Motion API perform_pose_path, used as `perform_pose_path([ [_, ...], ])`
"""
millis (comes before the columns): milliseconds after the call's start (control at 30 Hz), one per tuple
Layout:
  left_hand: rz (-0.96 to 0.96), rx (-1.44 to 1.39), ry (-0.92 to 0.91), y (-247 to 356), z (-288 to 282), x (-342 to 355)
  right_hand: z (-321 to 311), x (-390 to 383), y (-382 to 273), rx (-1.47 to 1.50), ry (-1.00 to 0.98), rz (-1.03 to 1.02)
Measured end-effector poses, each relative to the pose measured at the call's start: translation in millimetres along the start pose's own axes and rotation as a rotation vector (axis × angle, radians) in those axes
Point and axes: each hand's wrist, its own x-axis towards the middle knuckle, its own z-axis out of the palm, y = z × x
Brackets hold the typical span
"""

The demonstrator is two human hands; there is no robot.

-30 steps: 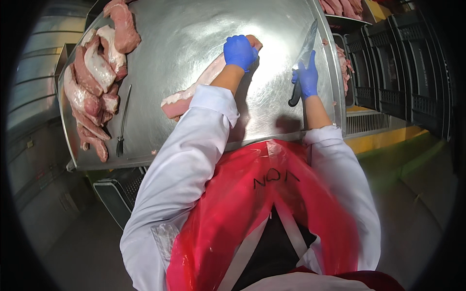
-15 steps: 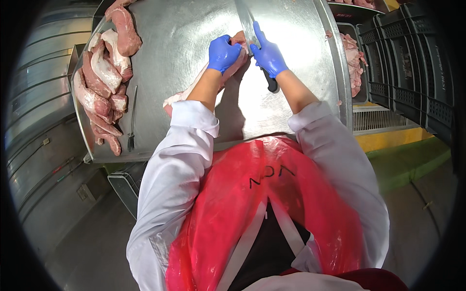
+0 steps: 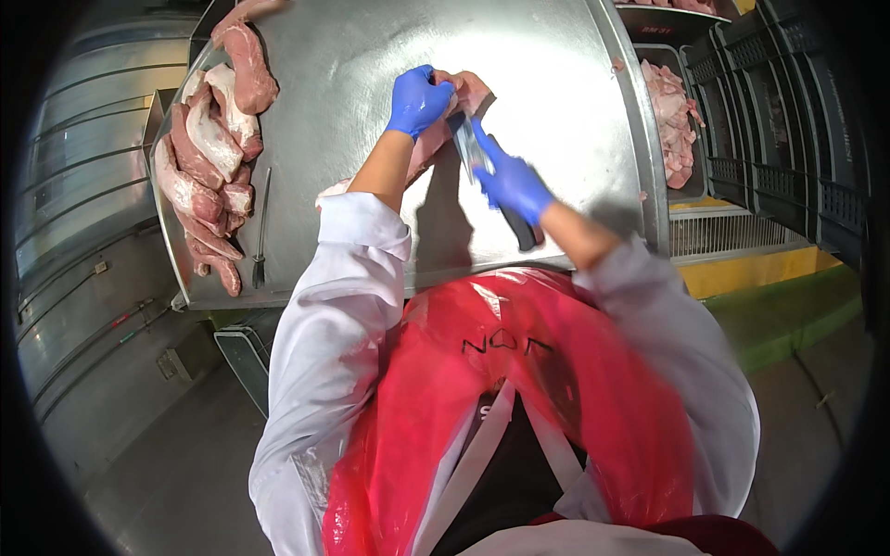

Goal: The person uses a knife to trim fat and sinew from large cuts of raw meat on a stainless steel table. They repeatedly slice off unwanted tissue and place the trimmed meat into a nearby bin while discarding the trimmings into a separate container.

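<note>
My left hand, in a blue glove, is closed on the far part of a long pink strip of raw meat. The strip's far end juts out beyond my fingers, and its near part runs back beneath my left forearm. In my right hand, also gloved in blue and slightly blurred, is a knife with a wide blade and a black handle. Its blade points up and left, with the tip by the strip's right side, near my left fingers. Whether the edge touches the meat, I cannot tell.
A pile of raw meat pieces lies along the left side of the metal table. Beside it is a sharpening steel. Beyond the table's raised right edge stand a bin of pale trimmings and dark plastic crates.
My right hand has drawn the knife back toward me, and its blade has left the strip's far end for its right side. The far end now lies further out to the right.
</note>
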Motion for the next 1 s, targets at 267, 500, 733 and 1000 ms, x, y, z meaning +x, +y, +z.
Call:
perform_pose_path([
  [267, 0.085, 0.048, -0.16, -8, -11, 32, 33, 30, -6, 0.124, -0.008, -0.042],
  [500, 0.047, -0.151, -0.318, 2, -30, 28, 47, 57, -8, 0.049, -0.074, -0.019],
  [733, 0.04, -0.164, -0.257, 10, -56, 14, 92, 40, 0, -0.096, -0.035, -0.044],
  [1000, 0.086, -0.363, -0.121, 14, -100, -6, 128, -7, 7, -0.106, -0.098, -0.095],
])
